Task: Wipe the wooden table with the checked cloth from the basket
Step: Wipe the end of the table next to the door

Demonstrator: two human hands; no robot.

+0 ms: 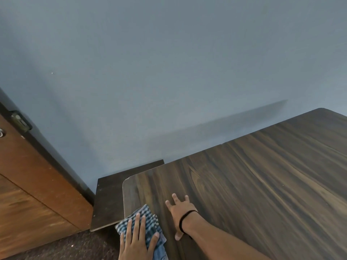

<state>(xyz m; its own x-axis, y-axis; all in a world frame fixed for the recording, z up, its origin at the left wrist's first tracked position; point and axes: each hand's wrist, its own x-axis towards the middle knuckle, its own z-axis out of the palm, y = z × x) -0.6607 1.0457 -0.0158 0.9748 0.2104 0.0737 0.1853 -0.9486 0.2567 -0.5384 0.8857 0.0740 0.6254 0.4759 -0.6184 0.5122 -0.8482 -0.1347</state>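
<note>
Checked cloth (148, 219) lies at the near left corner of the wooden table (262, 184) under the flat, pressing left hand (137, 240), the right hand (181, 212) rests beside it with straight fingers, so wiping seems in hand, and next probably comes a firm sweep rightward.

Under the left fingers (139, 222) the cloth (148, 214) is soft woven fabric. Beyond the right fingers (175, 198) the table (262, 175) is smooth, faintly glossy dark wood grain. The wall (169, 72) is matt.

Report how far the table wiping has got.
Done: the checked cloth is on the wooden table. In hand: the left hand presses it flat at the near left corner; the right hand rests flat beside it. Left: likely the rest of the top.
</note>
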